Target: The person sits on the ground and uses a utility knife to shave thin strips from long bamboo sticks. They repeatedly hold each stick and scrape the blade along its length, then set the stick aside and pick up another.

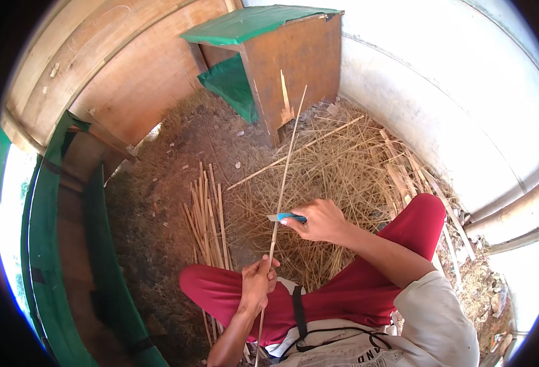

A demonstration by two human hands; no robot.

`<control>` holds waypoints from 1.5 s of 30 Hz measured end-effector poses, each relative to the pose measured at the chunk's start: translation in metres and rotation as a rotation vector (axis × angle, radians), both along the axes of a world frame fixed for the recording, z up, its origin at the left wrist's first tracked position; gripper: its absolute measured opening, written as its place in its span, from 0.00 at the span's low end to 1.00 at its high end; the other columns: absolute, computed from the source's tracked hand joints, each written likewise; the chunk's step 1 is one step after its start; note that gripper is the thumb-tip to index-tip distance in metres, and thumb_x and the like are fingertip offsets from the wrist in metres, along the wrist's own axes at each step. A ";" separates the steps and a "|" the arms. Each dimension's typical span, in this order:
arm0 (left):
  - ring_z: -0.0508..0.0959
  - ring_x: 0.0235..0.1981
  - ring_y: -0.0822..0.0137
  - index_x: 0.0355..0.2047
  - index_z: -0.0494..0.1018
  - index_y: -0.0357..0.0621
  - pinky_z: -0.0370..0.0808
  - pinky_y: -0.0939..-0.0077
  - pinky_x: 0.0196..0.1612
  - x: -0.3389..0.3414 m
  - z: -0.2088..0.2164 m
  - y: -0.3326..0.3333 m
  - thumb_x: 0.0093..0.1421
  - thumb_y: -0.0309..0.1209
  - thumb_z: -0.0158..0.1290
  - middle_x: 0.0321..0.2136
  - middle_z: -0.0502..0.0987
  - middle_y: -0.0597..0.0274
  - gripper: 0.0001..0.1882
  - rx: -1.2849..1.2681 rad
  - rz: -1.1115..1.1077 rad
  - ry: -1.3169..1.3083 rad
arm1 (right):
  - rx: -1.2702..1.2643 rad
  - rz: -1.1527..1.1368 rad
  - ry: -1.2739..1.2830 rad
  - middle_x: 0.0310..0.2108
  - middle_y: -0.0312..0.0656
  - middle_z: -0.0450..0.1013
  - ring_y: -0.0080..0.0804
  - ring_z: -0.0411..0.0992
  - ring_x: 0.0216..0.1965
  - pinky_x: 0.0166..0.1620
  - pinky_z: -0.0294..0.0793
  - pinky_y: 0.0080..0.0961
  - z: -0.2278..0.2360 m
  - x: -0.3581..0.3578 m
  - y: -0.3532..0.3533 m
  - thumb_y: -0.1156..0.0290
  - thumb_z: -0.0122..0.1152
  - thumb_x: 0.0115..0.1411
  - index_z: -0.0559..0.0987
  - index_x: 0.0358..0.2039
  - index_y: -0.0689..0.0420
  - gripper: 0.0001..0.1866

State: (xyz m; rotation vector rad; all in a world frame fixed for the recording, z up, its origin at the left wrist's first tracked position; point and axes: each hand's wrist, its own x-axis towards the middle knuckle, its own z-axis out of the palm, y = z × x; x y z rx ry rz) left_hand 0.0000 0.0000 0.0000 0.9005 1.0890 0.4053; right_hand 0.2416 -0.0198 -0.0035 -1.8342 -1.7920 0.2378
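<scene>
Left hand (257,282) grips bamboo strip (285,165); right hand (321,220) seemingly clenches blue-handled knife (286,216)

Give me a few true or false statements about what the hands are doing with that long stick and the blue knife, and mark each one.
1. The left hand grips the long thin stick near its lower part. True.
2. The right hand holds a red hammer. False: it holds a blue-handled knife whose blade meets the stick.
3. A bundle of cut sticks lies on the ground to the left of the hands. True.
4. The wooden cabinet has a yellow top. False: its top is green.
5. The person wears blue trousers. False: the trousers are red.
</scene>
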 end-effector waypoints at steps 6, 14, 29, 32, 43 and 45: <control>0.57 0.10 0.82 0.35 0.72 0.33 0.50 0.83 0.13 -0.026 0.009 -0.019 0.74 0.39 0.42 0.15 0.62 0.72 0.19 -0.137 -0.079 0.057 | -0.175 -0.275 0.037 0.11 0.41 0.69 0.34 0.69 0.12 0.17 0.70 0.35 -0.023 0.060 0.026 0.42 0.48 0.68 0.87 0.32 0.53 0.29; 0.57 0.11 0.82 0.36 0.72 0.33 0.51 0.84 0.13 -0.050 0.016 -0.014 0.75 0.38 0.41 0.16 0.62 0.73 0.19 -0.172 -0.100 0.062 | -0.152 -0.107 0.095 0.09 0.40 0.67 0.32 0.67 0.11 0.17 0.71 0.33 -0.025 0.052 0.024 0.43 0.48 0.69 0.84 0.24 0.58 0.32; 0.55 0.10 0.83 0.34 0.71 0.35 0.49 0.84 0.13 -0.013 0.033 -0.002 0.75 0.38 0.41 0.15 0.61 0.72 0.19 -0.124 -0.057 0.026 | -0.060 -0.114 0.064 0.14 0.46 0.74 0.47 0.75 0.18 0.23 0.75 0.41 -0.003 0.010 0.005 0.42 0.54 0.64 0.87 0.35 0.50 0.25; 0.57 0.11 0.82 0.34 0.71 0.36 0.51 0.84 0.14 -0.010 0.052 -0.003 0.75 0.38 0.39 0.15 0.60 0.72 0.19 -0.091 -0.086 0.081 | 0.013 -0.145 0.086 0.15 0.46 0.74 0.47 0.75 0.18 0.23 0.74 0.41 0.006 0.004 0.004 0.43 0.55 0.63 0.86 0.33 0.51 0.24; 0.56 0.10 0.82 0.34 0.71 0.36 0.49 0.83 0.13 -0.018 0.081 -0.026 0.75 0.38 0.40 0.15 0.61 0.72 0.19 -0.141 -0.062 0.088 | 0.037 -0.210 0.047 0.16 0.47 0.75 0.48 0.76 0.19 0.25 0.76 0.43 0.035 -0.002 -0.017 0.44 0.57 0.62 0.85 0.29 0.52 0.24; 0.56 0.10 0.82 0.34 0.71 0.36 0.49 0.83 0.13 -0.021 0.083 -0.024 0.75 0.39 0.41 0.15 0.61 0.73 0.19 -0.144 -0.072 0.075 | 0.032 -0.241 0.030 0.16 0.46 0.75 0.48 0.76 0.20 0.25 0.76 0.43 0.042 -0.006 -0.018 0.44 0.57 0.62 0.85 0.29 0.52 0.24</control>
